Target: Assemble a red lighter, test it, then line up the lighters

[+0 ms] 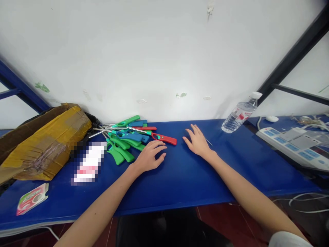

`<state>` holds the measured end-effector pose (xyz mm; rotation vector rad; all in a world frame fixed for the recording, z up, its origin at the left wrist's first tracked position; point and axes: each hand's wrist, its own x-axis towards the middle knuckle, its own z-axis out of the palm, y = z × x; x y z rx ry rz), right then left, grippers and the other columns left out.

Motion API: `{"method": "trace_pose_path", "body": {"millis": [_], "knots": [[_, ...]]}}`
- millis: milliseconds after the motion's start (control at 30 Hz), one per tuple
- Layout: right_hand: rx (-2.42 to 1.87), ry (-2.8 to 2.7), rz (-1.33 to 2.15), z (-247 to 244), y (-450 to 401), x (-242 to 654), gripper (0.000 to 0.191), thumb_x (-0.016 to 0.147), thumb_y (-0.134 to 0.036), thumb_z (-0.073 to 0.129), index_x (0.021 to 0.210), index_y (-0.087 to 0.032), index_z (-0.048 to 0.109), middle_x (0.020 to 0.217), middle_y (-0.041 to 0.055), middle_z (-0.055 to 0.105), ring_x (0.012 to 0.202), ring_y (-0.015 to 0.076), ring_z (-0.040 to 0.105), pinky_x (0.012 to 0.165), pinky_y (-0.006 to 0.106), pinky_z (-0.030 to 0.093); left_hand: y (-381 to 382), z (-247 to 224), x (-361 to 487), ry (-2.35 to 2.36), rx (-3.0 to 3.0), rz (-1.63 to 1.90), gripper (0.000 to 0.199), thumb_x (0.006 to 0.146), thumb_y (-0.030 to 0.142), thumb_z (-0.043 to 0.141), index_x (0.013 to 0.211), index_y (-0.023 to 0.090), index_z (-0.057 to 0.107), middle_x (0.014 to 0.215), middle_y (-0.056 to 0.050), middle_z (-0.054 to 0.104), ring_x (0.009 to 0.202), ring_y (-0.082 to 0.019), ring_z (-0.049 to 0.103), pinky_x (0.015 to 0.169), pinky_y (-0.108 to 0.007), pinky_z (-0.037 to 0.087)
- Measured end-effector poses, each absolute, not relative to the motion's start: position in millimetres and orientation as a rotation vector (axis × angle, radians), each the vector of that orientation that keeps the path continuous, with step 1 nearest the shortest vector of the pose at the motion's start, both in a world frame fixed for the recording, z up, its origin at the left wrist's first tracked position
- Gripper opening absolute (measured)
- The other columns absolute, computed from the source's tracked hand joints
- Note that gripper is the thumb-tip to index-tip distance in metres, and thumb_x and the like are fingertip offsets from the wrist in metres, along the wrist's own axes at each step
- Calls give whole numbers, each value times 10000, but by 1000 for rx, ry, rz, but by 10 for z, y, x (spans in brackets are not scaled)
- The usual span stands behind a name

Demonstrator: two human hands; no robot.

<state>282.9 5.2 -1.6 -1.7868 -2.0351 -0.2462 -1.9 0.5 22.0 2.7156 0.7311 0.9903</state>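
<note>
My left hand (149, 156) lies on the blue tabletop, palm down with its fingers apart. Just beyond its fingertips is a red long-necked lighter (168, 139), the nearest of a loose pile. Green lighters (123, 153) and blue lighters (132, 136) make up most of the rest, their metal necks mostly pointing left. To the right, my right hand (197, 141) also rests palm down, fingers slightly spread. A thin metal-looking rod (208, 141) shows beside and partly under it; whether the hand touches it I cannot tell.
A taped cardboard box (51, 147) stands at the left, with a blurred white packet (89, 161) and a torn pink-green card (33, 199) nearby. A water bottle (240, 115) stands at the back right. Farther right are a power strip (290, 145) and a white mouse (271, 118).
</note>
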Motion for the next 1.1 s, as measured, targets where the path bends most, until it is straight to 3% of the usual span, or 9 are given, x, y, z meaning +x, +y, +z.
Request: {"method": "trace_pose_path", "body": {"millis": [200, 400, 533, 700, 867, 1000, 1100], "knots": [[-1433, -2311, 20, 19, -58, 2527, 569, 995, -477, 403, 1423, -112, 487, 1548, 197, 394, 1470, 307, 312, 1189, 488, 319, 91, 405, -266, 773, 2841, 1124, 302, 891, 137, 531, 1158, 193, 660, 1228, -110, 651, 1195, -257, 579, 1045, -474, 472], [-1595, -2118, -27, 15, 36, 2683, 555, 1014, -453, 309, 1378, -100, 533, 1465, 191, 507, 1420, 309, 398, 1188, 498, 317, 187, 394, -349, 919, 2829, 1083, 237, 929, 204, 532, 1115, 169, 675, 1159, -118, 671, 1105, -257, 619, 988, -460, 500], [-1697, -2126, -84, 10, 143, 2853, 646, 1012, -467, 283, 1462, -28, 432, 1546, 204, 401, 1469, 329, 307, 1211, 490, 264, 42, 343, -201, 898, 2834, 857, 270, 949, 261, 536, 1172, 181, 666, 1205, -115, 656, 1162, -262, 589, 1025, -453, 481], [-1800, -2281, 101, -35, 224, 2932, 690, 1010, -509, 265, 1523, -54, 348, 1599, 160, 309, 1490, 325, 257, 1215, 487, 243, -79, 225, -57, 816, 2866, 606, 295, 972, 301, 521, 1206, 180, 654, 1231, -120, 639, 1168, -265, 591, 1007, -454, 493], [-1803, -2326, 109, -21, 209, 2923, 639, 1018, -415, 267, 1499, -9, 371, 1577, 199, 330, 1487, 310, 264, 1216, 478, 245, -2, 205, -91, 831, 2879, 731, 276, 979, 280, 506, 1193, 185, 653, 1235, -113, 641, 1179, -255, 584, 1022, -437, 488], [-1757, -2313, 49, -4, 155, 2902, 535, 995, -277, 318, 1446, -25, 460, 1509, 219, 436, 1429, 309, 391, 1178, 488, 335, 110, 306, -128, 1002, 2939, 920, 324, 974, 242, 488, 1273, 185, 600, 1276, -142, 615, 1225, -283, 557, 1052, -480, 457], [-1733, -2264, 20, -3, 130, 2917, 477, 957, -154, 350, 1378, -55, 551, 1430, 200, 543, 1358, 285, 498, 1129, 446, 422, 232, 358, -62, 1179, 2992, 809, 428, 938, 215, 535, 1358, 129, 527, 1352, -208, 556, 1285, -341, 509, 1073, -534, 413]]}}
